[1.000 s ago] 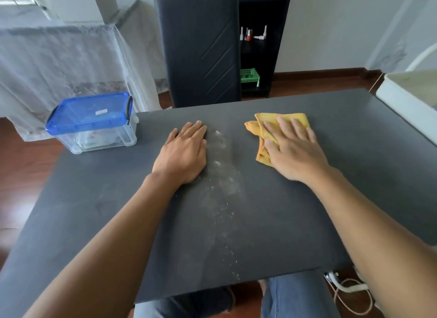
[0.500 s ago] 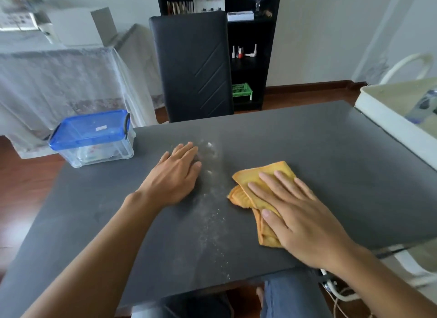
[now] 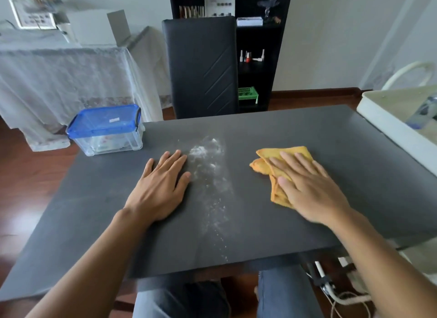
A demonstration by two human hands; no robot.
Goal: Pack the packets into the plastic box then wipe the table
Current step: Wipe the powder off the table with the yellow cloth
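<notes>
A clear plastic box (image 3: 107,141) with a blue lid stands shut at the far left corner of the dark grey table (image 3: 295,138); what lies inside is hard to make out. My right hand (image 3: 307,187) presses flat, fingers straight, on a folded yellow cloth (image 3: 272,158) right of centre. My left hand (image 3: 160,190) rests flat on the table, palm down. Between my hands runs a streak of white powder and crumbs (image 3: 210,173), from mid-table toward the near edge.
A black chair (image 3: 201,67) stands behind the table's far edge, with a black shelf unit (image 3: 257,57) behind it. A white table (image 3: 402,119) abuts the right side. A lace-covered table (image 3: 59,81) stands at the left. Cables (image 3: 331,291) lie on the floor by my knees.
My right hand has slid the cloth to the right and a little away from me, off the powder streak. My left hand has stayed flat beside the streak.
</notes>
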